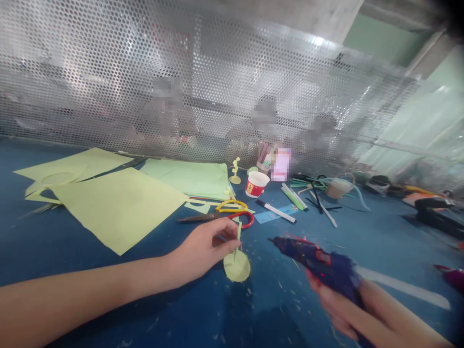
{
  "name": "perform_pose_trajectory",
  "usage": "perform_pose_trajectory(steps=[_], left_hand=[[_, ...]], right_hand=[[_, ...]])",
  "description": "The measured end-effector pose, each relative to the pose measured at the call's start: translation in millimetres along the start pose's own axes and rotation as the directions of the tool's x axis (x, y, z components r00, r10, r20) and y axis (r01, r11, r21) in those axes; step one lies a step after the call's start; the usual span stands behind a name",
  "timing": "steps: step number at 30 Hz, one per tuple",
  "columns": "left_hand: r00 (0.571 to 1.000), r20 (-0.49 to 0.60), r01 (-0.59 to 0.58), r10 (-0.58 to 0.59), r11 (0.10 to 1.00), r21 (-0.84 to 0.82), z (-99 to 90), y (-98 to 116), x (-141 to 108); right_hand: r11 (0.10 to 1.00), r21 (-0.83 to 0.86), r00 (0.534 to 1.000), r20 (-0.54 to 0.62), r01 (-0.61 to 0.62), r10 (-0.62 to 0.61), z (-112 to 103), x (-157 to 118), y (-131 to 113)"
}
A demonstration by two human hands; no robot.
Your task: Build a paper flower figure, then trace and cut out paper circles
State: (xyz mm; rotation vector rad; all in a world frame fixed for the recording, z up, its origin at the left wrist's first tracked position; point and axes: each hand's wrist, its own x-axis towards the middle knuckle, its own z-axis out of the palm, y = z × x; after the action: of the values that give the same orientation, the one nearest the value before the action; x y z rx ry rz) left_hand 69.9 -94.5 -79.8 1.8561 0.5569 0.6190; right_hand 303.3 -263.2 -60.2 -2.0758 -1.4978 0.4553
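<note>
My left hand (213,246) pinches a narrow upright green paper strip (239,236) between thumb and fingers. The strip's lower end meets a round yellow-green paper disc (237,267) on the blue table. My right hand (348,304) is wrapped round a dark blue glue gun (322,263), whose nozzle points left, to the right of the disc and apart from it. Scissors (232,215) with yellow and red handles lie just behind my left hand.
Yellow-green sheets (123,208) and a green stack (188,176) lie left. Behind are a small paper figure (235,171), a red-white cup (257,185), a marker (276,211), a blue ruler (277,214) and pipe cleaners (315,193). A perforated metal screen (108,87) stands at the back.
</note>
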Motion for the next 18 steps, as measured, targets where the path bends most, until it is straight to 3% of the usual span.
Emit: perform_pose_trajectory(steps=[2, 5, 9, 12, 16, 18], left_hand=[[1.000, -0.014, -0.004, 0.005, 1.000, 0.021, 0.5, -1, 0], [1.000, -0.022, -0.001, 0.002, 0.999, 0.049, 1.9, -3, 1], [1.000, -0.025, 0.018, -0.017, 0.999, 0.048, 3.0, -5, 2], [0.999, -0.032, 0.009, -0.008, 0.999, 0.043, 2.6, -6, 2], [0.999, -0.046, -0.008, 0.010, 0.999, 0.032, 1.4, -5, 2], [0.999, -0.047, -0.011, 0.012, 0.999, 0.034, 0.9, -4, 2]], right_hand=[[0.996, 0.061, 0.974, 0.220, -0.065, 0.050, 6, -4, -19], [0.981, 0.078, 0.926, 0.351, -0.176, 0.138, 9, -2, -46], [0.986, 0.000, 0.929, 0.336, -0.164, 0.155, 11, 3, -64], [0.992, -0.061, 0.911, 0.395, -0.106, 0.122, 11, 6, -58], [0.994, -0.089, 0.900, 0.436, 0.065, -0.020, 9, 8, -44], [0.993, -0.106, 0.899, 0.438, 0.059, -0.007, 9, 10, -46]])
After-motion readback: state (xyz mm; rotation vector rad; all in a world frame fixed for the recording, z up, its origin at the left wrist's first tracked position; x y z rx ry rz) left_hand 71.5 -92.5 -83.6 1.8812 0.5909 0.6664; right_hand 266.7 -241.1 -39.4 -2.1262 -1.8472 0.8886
